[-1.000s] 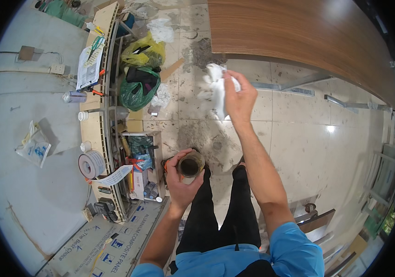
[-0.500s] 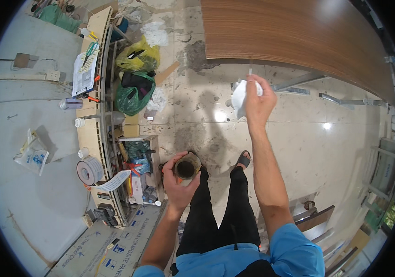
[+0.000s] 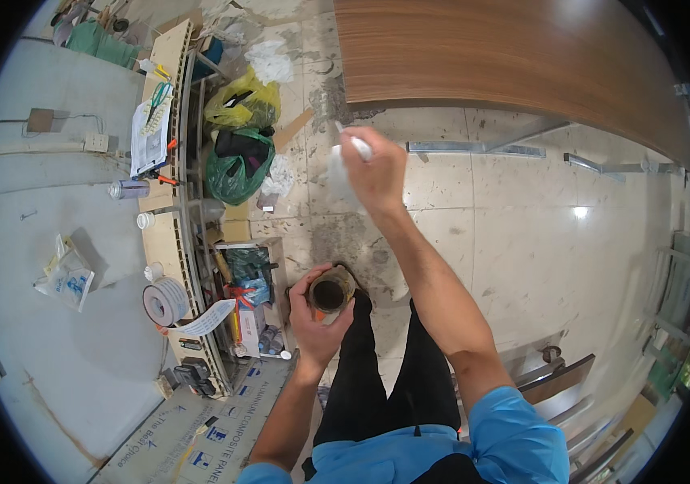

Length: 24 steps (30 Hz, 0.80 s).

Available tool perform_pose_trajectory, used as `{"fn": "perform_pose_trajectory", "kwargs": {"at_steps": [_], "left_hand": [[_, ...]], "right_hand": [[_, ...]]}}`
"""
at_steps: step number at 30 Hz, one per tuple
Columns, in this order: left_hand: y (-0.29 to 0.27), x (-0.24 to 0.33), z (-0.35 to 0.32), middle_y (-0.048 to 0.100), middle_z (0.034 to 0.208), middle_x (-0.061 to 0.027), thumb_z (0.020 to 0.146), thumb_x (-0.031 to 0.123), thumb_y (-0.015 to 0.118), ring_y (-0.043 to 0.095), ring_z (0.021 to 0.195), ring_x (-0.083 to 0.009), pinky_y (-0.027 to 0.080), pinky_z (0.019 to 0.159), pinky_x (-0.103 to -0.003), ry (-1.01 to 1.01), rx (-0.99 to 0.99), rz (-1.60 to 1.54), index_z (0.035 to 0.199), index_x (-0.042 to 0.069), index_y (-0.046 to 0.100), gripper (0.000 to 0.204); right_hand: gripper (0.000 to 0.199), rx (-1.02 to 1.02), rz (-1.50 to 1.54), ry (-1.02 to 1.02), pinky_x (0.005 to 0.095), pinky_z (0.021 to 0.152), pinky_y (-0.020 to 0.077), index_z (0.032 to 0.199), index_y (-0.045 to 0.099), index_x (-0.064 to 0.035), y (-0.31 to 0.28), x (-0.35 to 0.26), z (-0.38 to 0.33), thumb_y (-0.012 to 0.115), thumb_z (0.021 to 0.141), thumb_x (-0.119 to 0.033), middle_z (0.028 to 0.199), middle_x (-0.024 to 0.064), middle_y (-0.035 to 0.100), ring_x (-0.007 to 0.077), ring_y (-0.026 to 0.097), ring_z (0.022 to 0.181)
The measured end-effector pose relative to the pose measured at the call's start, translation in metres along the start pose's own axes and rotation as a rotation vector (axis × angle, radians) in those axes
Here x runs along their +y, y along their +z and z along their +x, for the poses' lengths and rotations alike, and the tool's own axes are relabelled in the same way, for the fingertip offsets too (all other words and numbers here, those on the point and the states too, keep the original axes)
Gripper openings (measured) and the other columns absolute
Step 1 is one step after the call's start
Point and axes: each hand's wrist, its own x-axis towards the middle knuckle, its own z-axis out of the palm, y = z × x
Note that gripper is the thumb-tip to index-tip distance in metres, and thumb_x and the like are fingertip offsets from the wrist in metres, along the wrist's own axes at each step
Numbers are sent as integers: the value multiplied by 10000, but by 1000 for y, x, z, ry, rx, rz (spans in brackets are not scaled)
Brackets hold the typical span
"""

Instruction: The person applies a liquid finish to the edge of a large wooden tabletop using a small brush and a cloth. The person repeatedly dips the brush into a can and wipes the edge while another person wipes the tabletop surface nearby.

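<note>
Currently the jar (image 3: 330,294) is held upright in the left hand (image 3: 315,323), grip wrapped closed around its side, open mouth facing up, close to the body above the knees. The right hand (image 3: 376,168) is stretched well forward and up from it, grip closed on a white rag (image 3: 339,173) with a thin white stick-like piece at the fingertips. Jar lies below and slightly left of the rag; well apart. Tiled floor (image 3: 514,242) underneath.

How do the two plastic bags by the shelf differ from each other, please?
The yellow bag lies farther up the floor and looks smaller; the green bag sits below it, fuller, with dark contents showing at its open top. Both lie crumpled on the tiled floor beside the shelf.
</note>
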Motion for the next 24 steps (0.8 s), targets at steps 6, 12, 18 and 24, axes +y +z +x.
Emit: {"fn": "perform_pose_trajectory", "kwargs": {"at_steps": [6,12,18,24], "left_hand": [[0,3,-1,536,1462,-192,795,-105,826,606,1289,-241,501,1115,-374,-8,2,-41,1415,-13,424,745],[-1,1,-2,522,1471,-192,802,-103,817,586,1304,-241,489,1120,-376,-3,-23,-16,1427,-2,410,753],[-3,-1,-2,536,1463,-206,793,-109,827,588,1321,-263,496,1125,-377,33,-6,-56,1424,-24,423,754],[-7,-2,-4,537,1464,-205,796,-106,826,591,1312,-265,490,1131,-380,22,2,-26,1428,-29,423,753]], "right_hand": [[176,50,123,246,308,742,548,1066,795,-34,-11,2,-2,720,986,-172,893,72,789,134,697,788],[224,-85,85,207,302,709,525,1069,798,-19,-11,-8,4,708,986,-206,802,68,741,102,635,713],[233,-71,27,283,270,589,451,1053,817,-33,-19,-11,1,694,991,-221,692,13,688,69,557,622],[210,-26,97,282,326,616,502,1019,808,-14,-18,-10,5,718,949,-190,682,101,720,144,631,593]]}}
